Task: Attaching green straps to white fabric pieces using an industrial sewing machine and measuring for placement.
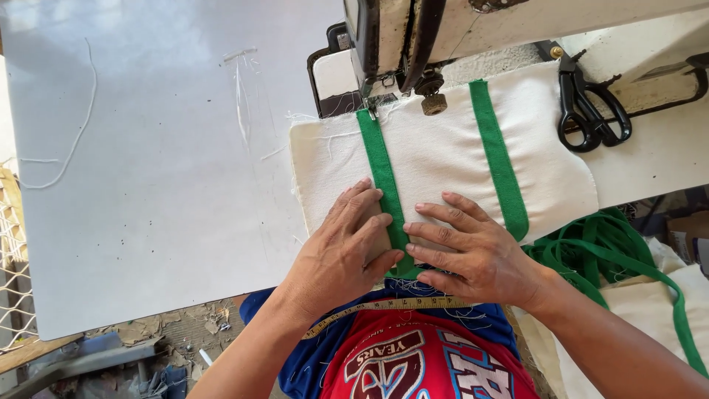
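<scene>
Canvas panel [436, 159] looks soft and floppy; my left hand [347, 247] and right hand [473, 251] press flat, fingers spread, beside its green strap [384, 177].

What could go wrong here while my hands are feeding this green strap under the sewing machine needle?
Fingers near the needle: the left hand and right hand press the green strap in line with the presser foot. The loose green webbing hanging off the table edge might snag or drag the cream fabric askew.
</scene>
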